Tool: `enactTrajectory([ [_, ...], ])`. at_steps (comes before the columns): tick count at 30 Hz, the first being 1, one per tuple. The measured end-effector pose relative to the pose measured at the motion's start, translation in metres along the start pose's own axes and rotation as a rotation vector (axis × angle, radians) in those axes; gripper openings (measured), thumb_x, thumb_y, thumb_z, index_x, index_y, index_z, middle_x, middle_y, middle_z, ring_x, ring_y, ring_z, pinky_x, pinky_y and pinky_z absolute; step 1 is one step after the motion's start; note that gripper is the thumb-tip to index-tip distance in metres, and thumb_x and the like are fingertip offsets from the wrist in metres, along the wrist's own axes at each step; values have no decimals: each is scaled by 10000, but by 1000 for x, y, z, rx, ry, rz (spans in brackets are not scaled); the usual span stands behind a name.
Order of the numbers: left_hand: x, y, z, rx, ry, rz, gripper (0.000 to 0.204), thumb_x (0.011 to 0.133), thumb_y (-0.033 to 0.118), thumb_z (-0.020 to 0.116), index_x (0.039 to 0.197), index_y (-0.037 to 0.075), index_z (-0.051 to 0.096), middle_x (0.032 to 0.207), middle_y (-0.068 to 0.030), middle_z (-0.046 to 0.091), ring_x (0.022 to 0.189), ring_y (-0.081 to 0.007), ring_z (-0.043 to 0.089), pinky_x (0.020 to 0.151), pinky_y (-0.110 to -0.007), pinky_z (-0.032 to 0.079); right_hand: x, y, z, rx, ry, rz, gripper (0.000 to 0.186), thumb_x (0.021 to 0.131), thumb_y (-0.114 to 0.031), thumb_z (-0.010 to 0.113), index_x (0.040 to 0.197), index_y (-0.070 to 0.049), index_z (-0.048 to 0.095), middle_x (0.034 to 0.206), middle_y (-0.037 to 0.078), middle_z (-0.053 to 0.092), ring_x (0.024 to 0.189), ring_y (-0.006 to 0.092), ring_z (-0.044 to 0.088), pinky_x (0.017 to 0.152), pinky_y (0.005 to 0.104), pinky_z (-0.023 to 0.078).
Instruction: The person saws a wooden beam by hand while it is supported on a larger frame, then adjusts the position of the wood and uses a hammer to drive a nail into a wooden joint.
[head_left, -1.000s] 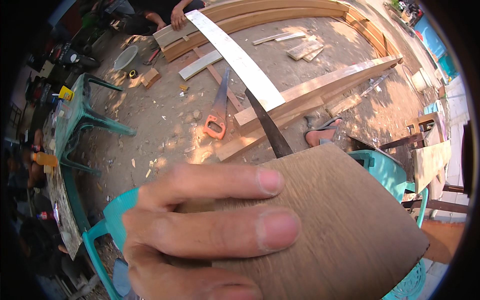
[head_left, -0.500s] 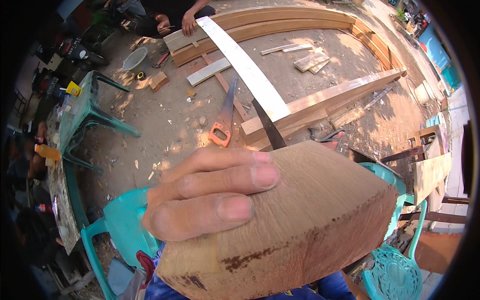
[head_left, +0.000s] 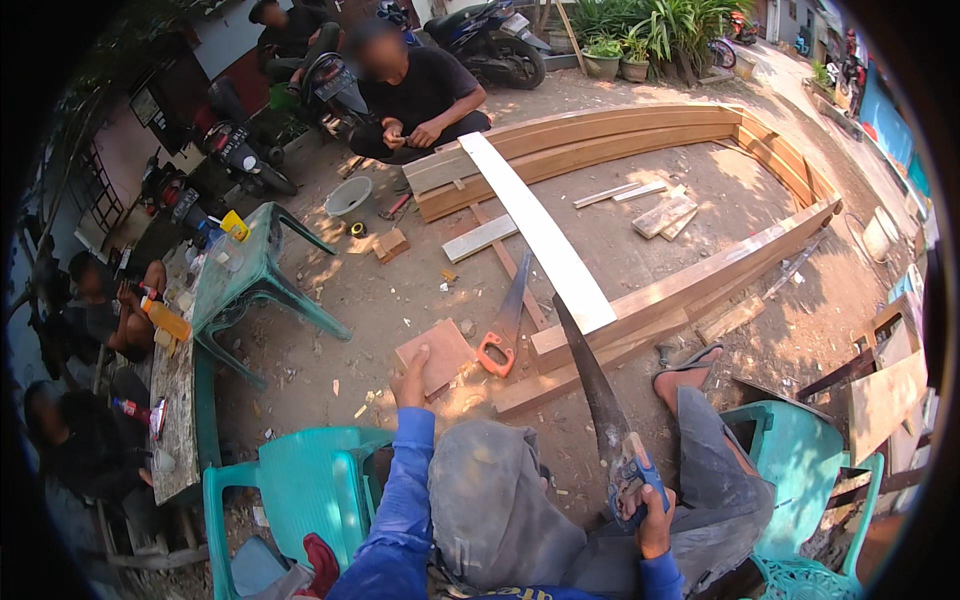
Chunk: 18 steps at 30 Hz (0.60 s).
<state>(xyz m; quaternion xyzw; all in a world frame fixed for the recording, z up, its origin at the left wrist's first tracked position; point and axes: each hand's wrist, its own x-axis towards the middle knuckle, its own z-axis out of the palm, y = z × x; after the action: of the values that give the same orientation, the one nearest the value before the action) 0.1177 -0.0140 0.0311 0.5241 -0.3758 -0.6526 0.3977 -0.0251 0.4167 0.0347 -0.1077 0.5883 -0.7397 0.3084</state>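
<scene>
**Wooden block (head_left: 438, 352) in the left hand (head_left: 408, 380), handsaw (head_left: 597, 392) in the right hand (head_left: 655, 518)**

The wooden block, flat and reddish brown, is in front of the person, somewhat to the left, above the littered ground. The left hand grips it at its near edge: the thumb lies on the upper face, and the other fingers are mostly hidden, so I cannot tell exactly how far they are bent. The right hand is closed around the blue handle of the handsaw, with the fingers curled. Its dark blade points away from the body, and the tip is near the end of a white board (head_left: 535, 235); I cannot tell whether they touch.

Just beside the wooden block, on its right, an orange-handled saw (head_left: 512, 312) lies on the ground. The white board lies across two sides of a long wooden frame (head_left: 680, 287). At the far end of this board a co-worker (head_left: 425, 110) sits with both hands close together. To the left stands a green table (head_left: 245, 262), with a pale basin (head_left: 348, 196) on the ground beyond it. Nearer, one turquoise chair (head_left: 315, 485) is at the person's left and another turquoise chair (head_left: 797, 465) is at the right.
</scene>
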Motion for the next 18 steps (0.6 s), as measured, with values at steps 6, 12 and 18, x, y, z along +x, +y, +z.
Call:
enactTrajectory([
  [6, 91, -162, -107, -121, 15, -299, 639, 785, 369, 845, 1339, 157, 606, 1236, -106, 672, 1029, -356, 702, 759, -602, 601, -2, 13, -8, 11, 33, 34, 392, 945, -335, 581, 711, -42, 465, 594, 102, 518, 505, 199, 507, 499, 314, 414],
  [12, 107, -159, -111, -144, 112, -407, 654, 797, 432, 816, 1361, 194, 587, 1318, -109, 610, 1101, -367, 662, 906, -604, 550, -4, 2, -3, 8, 20, 41, 431, 958, -349, 590, 689, -25, 503, 589, 91, 543, 521, 189, 546, 520, 313, 430],
  [18, 129, -96, -41, -244, 40, -246, 716, 853, 518, 750, 1453, 212, 507, 1418, -106, 583, 1231, -344, 617, 1014, -595, 499, 0, 9, -12, -50, 41, -1, 410, 966, -335, 563, 700, -27, 513, 590, 92, 541, 526, 191, 544, 524, 317, 432],
])
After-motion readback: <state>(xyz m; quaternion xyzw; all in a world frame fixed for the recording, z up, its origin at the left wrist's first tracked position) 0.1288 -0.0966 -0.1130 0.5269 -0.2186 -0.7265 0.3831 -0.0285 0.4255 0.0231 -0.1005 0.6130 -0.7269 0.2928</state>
